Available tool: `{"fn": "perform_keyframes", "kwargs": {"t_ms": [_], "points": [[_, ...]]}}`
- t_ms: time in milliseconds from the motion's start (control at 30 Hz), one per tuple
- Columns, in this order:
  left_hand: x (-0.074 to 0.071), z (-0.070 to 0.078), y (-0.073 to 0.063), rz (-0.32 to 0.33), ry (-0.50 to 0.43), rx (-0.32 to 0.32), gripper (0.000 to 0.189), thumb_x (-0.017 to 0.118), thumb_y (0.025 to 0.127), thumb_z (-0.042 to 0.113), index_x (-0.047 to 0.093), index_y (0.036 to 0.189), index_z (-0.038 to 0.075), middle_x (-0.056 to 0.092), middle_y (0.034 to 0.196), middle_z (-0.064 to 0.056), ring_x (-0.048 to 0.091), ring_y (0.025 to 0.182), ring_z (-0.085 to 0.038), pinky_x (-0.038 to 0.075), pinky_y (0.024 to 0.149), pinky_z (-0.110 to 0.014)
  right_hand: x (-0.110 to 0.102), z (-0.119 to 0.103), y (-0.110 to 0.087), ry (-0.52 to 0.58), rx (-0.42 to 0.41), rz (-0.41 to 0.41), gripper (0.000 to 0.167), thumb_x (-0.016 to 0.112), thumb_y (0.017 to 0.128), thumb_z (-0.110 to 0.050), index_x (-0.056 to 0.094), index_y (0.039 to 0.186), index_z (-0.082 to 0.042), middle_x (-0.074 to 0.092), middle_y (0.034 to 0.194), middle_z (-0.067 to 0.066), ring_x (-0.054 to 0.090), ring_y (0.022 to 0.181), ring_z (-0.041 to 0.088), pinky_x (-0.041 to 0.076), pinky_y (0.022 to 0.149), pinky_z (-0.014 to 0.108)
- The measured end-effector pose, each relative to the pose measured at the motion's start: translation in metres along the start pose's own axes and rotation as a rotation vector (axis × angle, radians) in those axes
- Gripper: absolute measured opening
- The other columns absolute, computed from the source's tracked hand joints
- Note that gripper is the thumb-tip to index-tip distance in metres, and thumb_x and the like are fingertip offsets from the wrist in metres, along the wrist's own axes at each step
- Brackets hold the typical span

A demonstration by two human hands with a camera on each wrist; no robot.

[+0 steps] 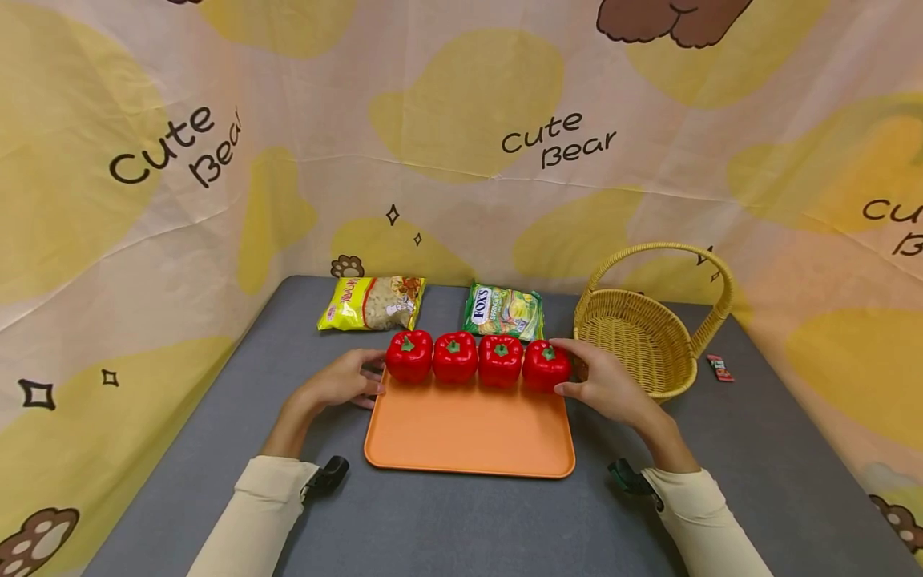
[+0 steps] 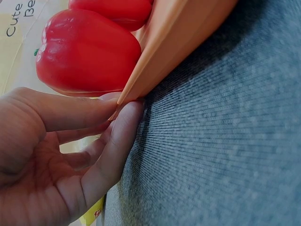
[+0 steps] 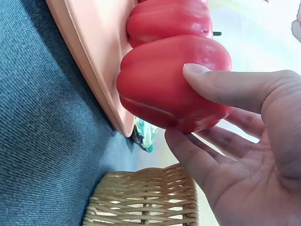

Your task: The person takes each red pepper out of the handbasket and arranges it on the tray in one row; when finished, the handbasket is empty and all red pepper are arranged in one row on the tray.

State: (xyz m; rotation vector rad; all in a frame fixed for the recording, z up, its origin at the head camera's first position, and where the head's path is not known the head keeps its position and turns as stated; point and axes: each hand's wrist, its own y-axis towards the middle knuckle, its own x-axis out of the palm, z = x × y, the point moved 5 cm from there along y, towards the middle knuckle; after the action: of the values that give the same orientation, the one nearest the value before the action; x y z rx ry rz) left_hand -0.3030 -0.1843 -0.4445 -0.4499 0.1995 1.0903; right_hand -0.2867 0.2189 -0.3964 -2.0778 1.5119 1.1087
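Observation:
Several glossy red bell peppers with green stems stand side by side along the far edge of an orange tray (image 1: 469,437). My left hand (image 1: 344,379) is at the tray's far left corner, beside the leftmost bell pepper (image 1: 409,358). In the left wrist view, thumb and fingers pinch the tray rim (image 2: 136,87). At the row's other end, my right hand (image 1: 611,386) holds the rightmost bell pepper (image 1: 544,369). The right wrist view shows its thumb on one side of this pepper and fingertips at its underside in that view.
A yellow wicker basket (image 1: 634,340) with a tall handle stands right of the tray, close behind my right hand. Behind the peppers lie a yellow snack bag (image 1: 371,304) and a green FOX'S candy bag (image 1: 505,311). A small red packet (image 1: 719,368) lies beyond the basket.

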Motion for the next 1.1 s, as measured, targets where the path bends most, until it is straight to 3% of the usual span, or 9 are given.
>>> {"fn": "perform_keyframes", "kwargs": {"t_ms": [200,300,433,700,1100], "points": [[-0.0007,0.0005,-0.0013,0.006,0.006,-0.005,0.069,0.062,0.097,-0.007,0.031,0.158,-0.015,0.046,0.150,-0.036,0.070,0.108,-0.028,0.068,0.078,-0.040,0.0043,-0.0014,0.0009,-0.048,0.005,-0.003,0.071,0.087,0.083,-0.005,0.058,0.148,-0.003,0.064,0.135,0.019,0.057,0.103,0.033,0.053,0.086,0.046],[-0.0009,-0.0002,-0.0020,0.004,0.006,-0.006,0.069,0.062,0.097,-0.007,0.031,0.158,-0.015,0.046,0.150,-0.035,0.070,0.108,-0.028,0.068,0.078,-0.040,0.0058,-0.0021,0.0008,-0.048,0.020,-0.013,0.072,0.086,0.084,-0.004,0.056,0.150,-0.002,0.059,0.145,0.024,0.060,0.117,0.039,0.057,0.097,0.053],[-0.0015,-0.0009,-0.0024,0.001,0.004,-0.006,0.068,0.061,0.098,-0.007,0.031,0.158,-0.015,0.046,0.150,-0.035,0.070,0.107,-0.027,0.068,0.078,-0.040,0.0063,-0.0026,0.0011,-0.022,0.039,-0.021,0.072,0.085,0.085,-0.002,0.055,0.151,0.000,0.051,0.156,0.027,0.054,0.137,0.047,0.053,0.108,0.061],[-0.0021,-0.0004,-0.0025,0.001,0.000,-0.003,0.069,0.062,0.098,-0.006,0.031,0.159,-0.014,0.046,0.150,-0.035,0.069,0.108,-0.027,0.068,0.078,-0.040,0.0049,-0.0040,0.0022,-0.012,0.000,0.007,0.067,0.086,0.086,-0.004,0.058,0.147,0.000,0.058,0.148,0.025,0.061,0.129,0.044,0.058,0.102,0.058],[-0.0029,-0.0024,-0.0023,0.008,0.003,-0.008,0.070,0.063,0.097,-0.006,0.031,0.159,-0.014,0.047,0.149,-0.034,0.070,0.108,-0.027,0.068,0.078,-0.040,0.0069,-0.0027,0.0033,0.004,-0.002,0.011,0.068,0.085,0.086,0.000,0.056,0.148,0.001,0.055,0.152,0.026,0.057,0.134,0.047,0.056,0.103,0.058]]}}
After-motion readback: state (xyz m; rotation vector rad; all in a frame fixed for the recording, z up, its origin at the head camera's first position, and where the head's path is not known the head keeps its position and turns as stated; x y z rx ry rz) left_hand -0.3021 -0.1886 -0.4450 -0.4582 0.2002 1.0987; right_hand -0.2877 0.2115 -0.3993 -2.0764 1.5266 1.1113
